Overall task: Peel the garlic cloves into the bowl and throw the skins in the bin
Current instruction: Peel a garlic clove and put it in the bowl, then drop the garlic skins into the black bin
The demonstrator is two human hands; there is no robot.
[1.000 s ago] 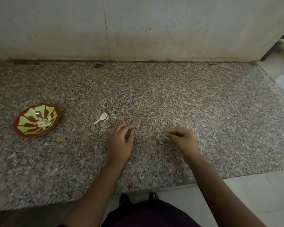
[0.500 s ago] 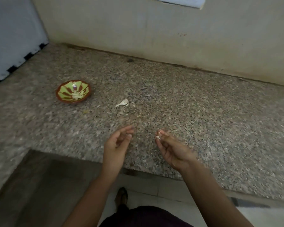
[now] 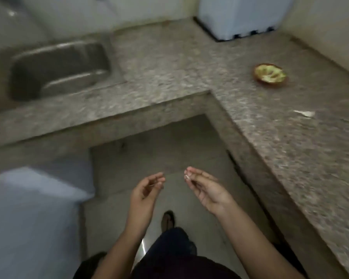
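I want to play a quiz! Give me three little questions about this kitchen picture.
1. True or false: the bowl sits inside the sink.
2. The right hand pinches: A) a spoon, B) a small white bit, C) a knife?
3. Fill in: the white scrap on the counter lies ___ from the bowl.
Key: 1 false; 2 B; 3 apart.

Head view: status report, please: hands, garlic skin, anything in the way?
Right hand pinches small white garlic skin scrap. Left hand loosely curled, hold unclear. Both over the floor; no bin identifiable. Nothing seen in the way.
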